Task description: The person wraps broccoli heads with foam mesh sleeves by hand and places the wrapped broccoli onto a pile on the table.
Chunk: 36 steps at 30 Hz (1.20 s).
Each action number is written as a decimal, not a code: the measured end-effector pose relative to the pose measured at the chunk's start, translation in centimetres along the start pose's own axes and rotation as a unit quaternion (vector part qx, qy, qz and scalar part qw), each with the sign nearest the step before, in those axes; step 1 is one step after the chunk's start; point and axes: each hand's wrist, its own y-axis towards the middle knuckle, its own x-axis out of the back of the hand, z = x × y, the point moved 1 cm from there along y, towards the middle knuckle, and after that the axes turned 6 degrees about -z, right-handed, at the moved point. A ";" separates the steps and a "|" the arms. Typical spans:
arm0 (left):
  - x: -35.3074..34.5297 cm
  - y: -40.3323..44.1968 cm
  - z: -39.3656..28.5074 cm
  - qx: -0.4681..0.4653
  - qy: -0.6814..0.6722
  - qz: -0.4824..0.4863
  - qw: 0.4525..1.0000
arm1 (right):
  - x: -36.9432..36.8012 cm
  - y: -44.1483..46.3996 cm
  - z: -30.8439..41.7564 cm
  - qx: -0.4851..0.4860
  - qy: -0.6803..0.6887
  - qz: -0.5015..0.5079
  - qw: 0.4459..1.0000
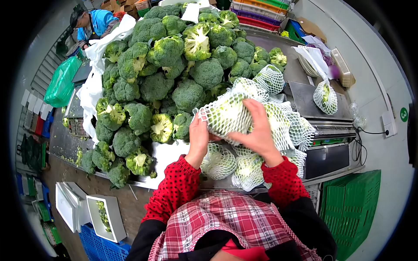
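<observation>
Between my hands is a broccoli head in a white foam net sleeve (pixel 225 114), lifted over the front of the table. My left hand (pixel 199 138) grips its left end, where the open edge of the net shows; some fingers are hidden beneath. My right hand (pixel 260 134) cups the right side, thumb below and fingers over the top. Several netted broccoli heads (pixel 248 170) lie under and right of my hands. A big heap of bare broccoli (pixel 188 95) rises to the left and behind, a few heads showing pale cut stems.
A scale plate (pixel 300 98) at right carries one netted head (pixel 325 98). Green crates (pixel 351 209) stand at lower right, a white foam box (pixel 106 217) at lower left. Stacked crates (pixel 259 17) are behind. A co-worker in blue (pixel 99 22) is at far left.
</observation>
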 end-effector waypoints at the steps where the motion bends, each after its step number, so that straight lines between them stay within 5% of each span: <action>1: -0.2 -0.3 0.4 0.007 -0.032 -0.009 0.999 | -0.3 -0.2 1.2 -0.006 -0.082 -0.024 0.996; 5: -1.5 -2.0 -1.5 -0.114 -0.054 0.009 0.992 | -2.0 0.3 0.4 0.066 -0.079 -0.119 0.988; 9: -4.5 -1.7 -4.8 -0.187 -0.033 0.299 0.935 | 4.7 4.7 -0.3 0.158 -0.201 -0.247 0.935; 10: -3.5 -1.7 -6.5 -0.136 0.017 0.329 0.934 | 5.8 5.5 -0.8 0.139 -0.257 -0.231 0.928; 13: 3.8 -1.7 -7.4 -0.195 0.148 0.156 0.957 | 7.1 5.5 -6.4 0.060 -0.403 -0.149 0.901; 15: 11.0 -1.8 -4.7 -0.279 0.415 0.004 0.866 | 6.2 3.8 -9.8 -0.120 -0.395 0.031 0.910; 16: 15.1 -2.2 -1.6 -0.236 0.439 -0.007 0.867 | 5.4 3.0 -9.7 -0.137 -0.438 0.004 0.889; 17: 17.8 -4.2 1.0 -0.101 0.605 -0.001 0.790 | 4.8 2.0 -7.0 0.032 -0.426 -0.114 0.897; 19: 17.6 -7.7 4.6 -0.066 0.559 0.012 0.826 | 1.4 1.4 -2.5 0.080 -0.247 -0.166 0.951; 21: 18.0 -7.1 5.9 -0.119 0.537 0.032 0.834 | -4.5 0.7 1.6 0.062 -0.028 -0.016 0.998; 23: 17.3 -5.8 2.2 -0.216 0.532 -0.001 0.819 | -7.9 2.0 5.1 0.085 0.074 0.152 0.982; 25: 17.6 -3.7 -2.3 -0.356 0.487 -0.098 0.791 | -9.7 4.1 6.6 0.123 0.083 0.103 0.984; 28: 20.3 -0.6 -10.3 -0.420 0.490 -0.193 0.739 | -10.6 6.4 7.4 0.095 0.118 0.110 0.982; 35: 25.6 13.4 -25.4 -0.340 0.504 -0.375 0.700 | -13.6 6.3 6.9 0.035 0.115 0.133 0.984; 36: 27.7 17.1 -26.1 -0.432 0.471 -0.390 0.663 | -13.7 5.2 6.6 0.025 0.108 0.131 0.985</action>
